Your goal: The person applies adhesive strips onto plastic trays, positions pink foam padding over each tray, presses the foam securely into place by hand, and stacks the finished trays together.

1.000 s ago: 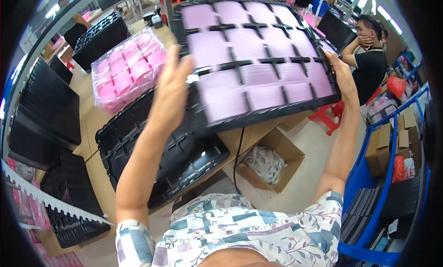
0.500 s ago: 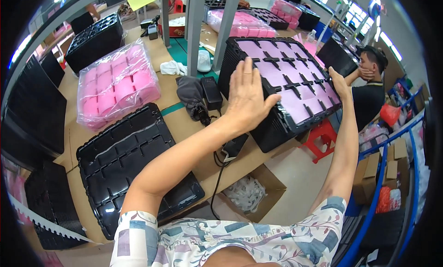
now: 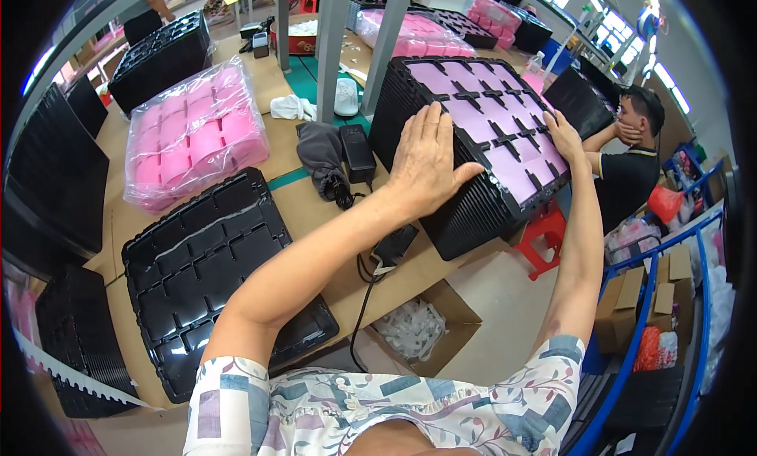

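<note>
A tall stack of black plastic trays (image 3: 453, 219) stands at the table's right edge. Light purple inserts (image 3: 449, 76) fill the compartments of its top tray, with black cross-shaped dividers between them. My left hand (image 3: 426, 160) lies flat against the stack's near left corner, fingers stretched and thumb apart. On the opposite side, my right hand (image 3: 566, 141) rests along the right rim, fingers extended over the edge; its palm is partly hidden. To the left, a single shiny black tray (image 3: 209, 275) lies on the table, partly covered by my left forearm.
Bagged pink inserts (image 3: 193, 133) lie behind the single tray. A grey pouch (image 3: 319, 160) and black power adapter (image 3: 358, 152) sit beside the stack. A metal post (image 3: 331, 54) rises behind. Below are a red stool (image 3: 542, 243) and open carton (image 3: 453, 338). A person (image 3: 627, 164) sits at right.
My right hand has shifted from gripping around the right edge to lying along the rim. The stack's top has turned slightly and looks more evenly lined up. My left hand stays against its side.
</note>
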The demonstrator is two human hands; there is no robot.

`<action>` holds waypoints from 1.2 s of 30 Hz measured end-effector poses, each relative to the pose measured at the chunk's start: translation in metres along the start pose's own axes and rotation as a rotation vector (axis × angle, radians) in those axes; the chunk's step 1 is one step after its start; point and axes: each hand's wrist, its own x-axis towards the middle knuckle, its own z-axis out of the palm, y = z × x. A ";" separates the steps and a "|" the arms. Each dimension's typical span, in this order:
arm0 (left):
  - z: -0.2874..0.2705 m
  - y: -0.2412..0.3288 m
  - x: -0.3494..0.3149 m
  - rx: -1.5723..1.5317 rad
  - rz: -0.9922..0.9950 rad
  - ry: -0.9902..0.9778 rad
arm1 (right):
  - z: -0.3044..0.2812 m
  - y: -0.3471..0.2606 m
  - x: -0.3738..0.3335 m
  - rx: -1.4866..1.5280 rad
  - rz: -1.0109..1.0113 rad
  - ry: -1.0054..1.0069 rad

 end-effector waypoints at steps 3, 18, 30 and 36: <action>0.004 -0.008 0.004 -0.017 0.013 -0.011 | -0.001 0.000 0.003 0.002 0.032 -0.062; -0.001 0.000 0.001 0.001 0.092 -0.111 | -0.025 -0.033 -0.027 -0.033 0.111 0.047; -0.035 -0.021 0.005 0.001 0.111 -0.143 | -0.031 -0.206 -0.255 0.035 -0.599 0.441; -0.179 0.040 -0.090 0.002 -0.194 -0.468 | -0.022 -0.182 -0.264 -0.120 -0.596 0.590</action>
